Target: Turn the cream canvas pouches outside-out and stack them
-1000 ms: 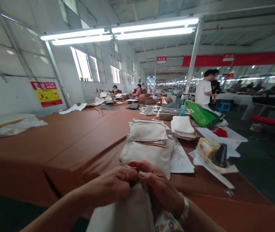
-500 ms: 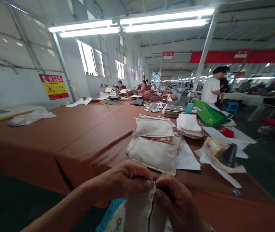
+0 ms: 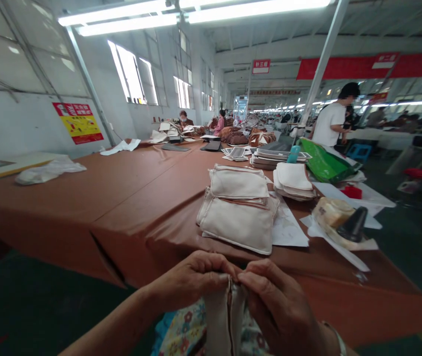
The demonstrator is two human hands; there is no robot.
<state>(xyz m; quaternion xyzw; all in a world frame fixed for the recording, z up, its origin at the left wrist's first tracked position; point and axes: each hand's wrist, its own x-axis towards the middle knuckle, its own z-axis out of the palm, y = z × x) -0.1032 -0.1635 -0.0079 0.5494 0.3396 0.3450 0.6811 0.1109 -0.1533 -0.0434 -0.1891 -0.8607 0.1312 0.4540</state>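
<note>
At the bottom centre, the left hand (image 3: 199,276) and right hand (image 3: 284,299) pinched the pale cloth (image 3: 216,316) at its top, apparently working its seam; continuing called for an even grip. The brown table (image 3: 140,173) stretched broadly leftward, its near edge close beyond; a stack (image 3: 238,220) sat right of centre.

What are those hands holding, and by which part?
A beige sewn piece, pinched at its upper end by the fingers of both the left hand and the right hand.
</note>
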